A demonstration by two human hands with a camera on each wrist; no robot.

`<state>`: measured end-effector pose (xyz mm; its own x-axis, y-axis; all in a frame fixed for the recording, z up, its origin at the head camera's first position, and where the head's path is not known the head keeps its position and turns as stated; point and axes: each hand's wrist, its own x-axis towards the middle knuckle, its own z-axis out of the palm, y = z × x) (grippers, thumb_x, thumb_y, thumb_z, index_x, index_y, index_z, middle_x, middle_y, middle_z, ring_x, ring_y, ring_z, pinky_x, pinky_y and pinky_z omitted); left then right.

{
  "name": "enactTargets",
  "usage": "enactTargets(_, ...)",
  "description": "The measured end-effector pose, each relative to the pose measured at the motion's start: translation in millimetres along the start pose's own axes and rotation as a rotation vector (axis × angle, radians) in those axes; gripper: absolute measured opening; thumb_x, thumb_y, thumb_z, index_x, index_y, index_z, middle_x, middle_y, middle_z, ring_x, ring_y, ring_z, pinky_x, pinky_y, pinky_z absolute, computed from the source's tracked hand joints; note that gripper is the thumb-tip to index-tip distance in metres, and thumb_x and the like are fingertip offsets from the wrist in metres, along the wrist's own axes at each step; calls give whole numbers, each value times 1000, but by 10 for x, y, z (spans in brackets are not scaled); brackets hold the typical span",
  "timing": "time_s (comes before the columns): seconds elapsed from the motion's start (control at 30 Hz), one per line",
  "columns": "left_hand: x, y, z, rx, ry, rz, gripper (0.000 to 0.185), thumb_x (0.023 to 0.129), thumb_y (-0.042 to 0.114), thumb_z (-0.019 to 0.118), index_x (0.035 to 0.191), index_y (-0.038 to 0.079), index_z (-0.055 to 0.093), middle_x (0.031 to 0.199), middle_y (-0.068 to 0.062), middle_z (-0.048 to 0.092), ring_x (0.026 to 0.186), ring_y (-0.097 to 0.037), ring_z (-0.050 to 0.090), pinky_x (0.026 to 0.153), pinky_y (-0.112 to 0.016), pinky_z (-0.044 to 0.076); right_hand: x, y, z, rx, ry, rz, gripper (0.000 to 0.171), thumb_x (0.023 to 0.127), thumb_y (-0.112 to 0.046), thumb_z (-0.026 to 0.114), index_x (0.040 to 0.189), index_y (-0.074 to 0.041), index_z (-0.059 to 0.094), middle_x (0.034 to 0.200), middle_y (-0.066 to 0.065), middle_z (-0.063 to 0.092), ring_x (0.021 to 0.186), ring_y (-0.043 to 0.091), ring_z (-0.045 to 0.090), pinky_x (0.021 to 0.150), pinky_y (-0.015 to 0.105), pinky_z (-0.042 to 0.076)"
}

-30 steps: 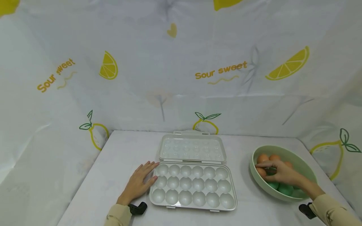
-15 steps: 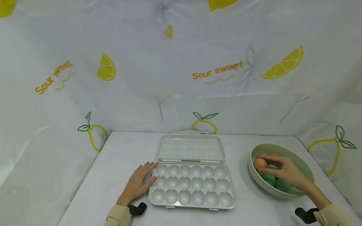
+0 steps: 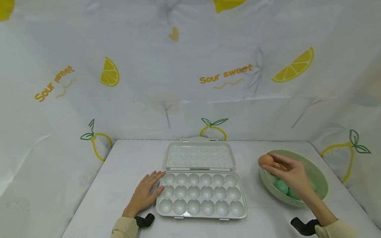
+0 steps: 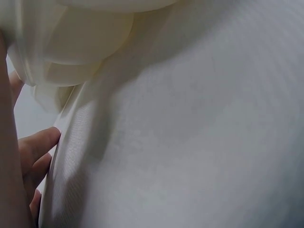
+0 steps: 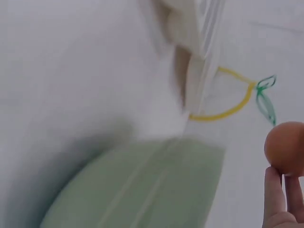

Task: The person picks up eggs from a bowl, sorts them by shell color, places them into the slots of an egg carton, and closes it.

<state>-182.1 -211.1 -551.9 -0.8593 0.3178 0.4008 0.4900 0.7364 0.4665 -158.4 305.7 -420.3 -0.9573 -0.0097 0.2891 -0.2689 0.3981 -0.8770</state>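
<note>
My right hand (image 3: 293,172) pinches a brown egg (image 3: 266,160) between thumb and fingers, above the left rim of a green bowl (image 3: 322,188). In the right wrist view the egg (image 5: 286,148) rests against the fingertips, with the bowl's side (image 5: 142,190) below. Inside the bowl lie green eggs (image 3: 281,186) and some brown ones, partly hidden by the hand. A white egg box (image 3: 200,195) lies unfolded mid-table, its several round hollows holding nothing. My left hand (image 3: 145,193) lies with fairly straight fingers, touching the box's left edge.
The egg box's lid (image 3: 200,155) lies folded back towards the rear wall cloth (image 3: 148,82), which carries lemon prints. White cloth covers the table (image 3: 119,172). Black wrist devices (image 3: 145,220) sit below each hand.
My right hand has lifted a brown egg out of the bowl and carried it up and left to the rim. The left hand stays by the egg box.
</note>
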Motion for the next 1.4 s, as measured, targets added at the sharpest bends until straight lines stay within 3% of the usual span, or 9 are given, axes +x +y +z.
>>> enactTargets(0.13, 3, 5, 16, 0, -8, -1, 56, 97, 35, 66, 151, 29, 52, 148, -8, 61, 142, -38, 52, 120, -62, 37, 11, -111, 251, 59, 19, 13, 52, 87, -1, 78, 135, 7, 61, 119, -29, 68, 110, -13, 63, 90, 6, 56)
enactTargets(0.4, -6, 15, -18, 22, -10, -5, 56, 97, 36, 65, 151, 30, 51, 147, -8, 61, 141, -38, 53, 119, -64, 38, 115, -199, 899, 167, -35, -28, 49, 84, 1, 81, 128, 12, 64, 115, -22, 70, 108, -9, 65, 90, 13, 60)
enactTargets(0.6, 0, -3, -36, 31, 0, 6, 56, 96, 34, 66, 150, 25, 53, 146, -9, 62, 140, -39, 54, 118, -63, 39, 192, -251, 1400, 214, -83, -25, 48, 81, -1, 84, 126, 4, 69, 126, 16, 71, 107, -7, 65, 91, 15, 60)
enactTargets(0.67, 16, -6, -34, 27, -3, 9, 56, 97, 35, 66, 150, 26, 53, 147, -9, 61, 141, -39, 53, 119, -63, 38, 210, -281, 1547, 225, -99, -15, 48, 80, -2, 85, 126, 3, 70, 128, 23, 68, 107, -6, 65, 92, 16, 60)
enactTargets(0.8, 24, 2, -32, 11, -15, -3, 57, 97, 36, 65, 151, 29, 51, 148, -8, 61, 143, -38, 52, 121, -62, 37, 236, -341, 1828, 250, -141, 7, 49, 78, -2, 86, 124, 4, 70, 128, 23, 68, 110, -3, 65, 95, 22, 61)
enactTargets(1.03, 1, 1, -41, 16, -21, -17, 59, 95, 37, 66, 152, 29, 50, 149, -6, 61, 142, -37, 52, 121, -61, 37, 255, -485, 2260, 306, -149, 56, 47, 74, 1, 88, 119, 2, 73, 123, 20, 69, 107, 17, 70, 92, 25, 64)
enactTargets(1.23, 12, 13, -62, 15, -32, -30, 61, 95, 38, 67, 153, 28, 50, 150, -3, 59, 143, -36, 52, 122, -61, 37, 205, -538, 2559, 356, -159, 103, 46, 75, 3, 87, 119, 4, 73, 119, 21, 70, 106, 20, 70, 91, 27, 64)
enactTargets(1.4, 15, 20, -70, 5, -41, -33, 62, 95, 38, 67, 153, 26, 50, 150, -4, 59, 143, -37, 52, 122, -61, 37, 144, -525, 2762, 343, -154, 73, 45, 77, 3, 85, 119, 10, 70, 119, 25, 71, 110, 33, 72, 92, 29, 64)
